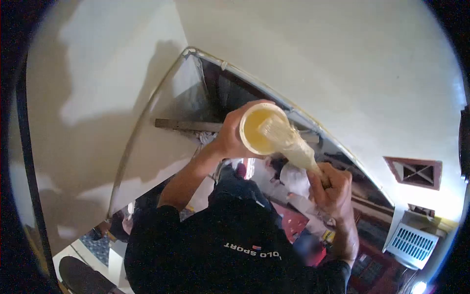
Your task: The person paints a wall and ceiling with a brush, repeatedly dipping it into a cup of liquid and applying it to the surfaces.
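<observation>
My left hand (232, 131) is wrapped round a round tub (243, 136), tilted so that its open mouth faces me. Pale yellow paint (252, 126) coats the inside. My right hand (334, 190) grips the handle of a wide paintbrush (299, 153) thickly smeared with cream paint. The bristles lie over the tub's mouth, right at its rim and partly inside it. Most of the left fingers are hidden behind the tub.
Cream walls (333, 54) rise around me, with a raised edge (267, 89) bordering an opening. A wooden board (183, 125) spans behind my left hand. At right are a square vent (415, 173) and a slatted unit (413, 243). Far below, a cluttered floor shows.
</observation>
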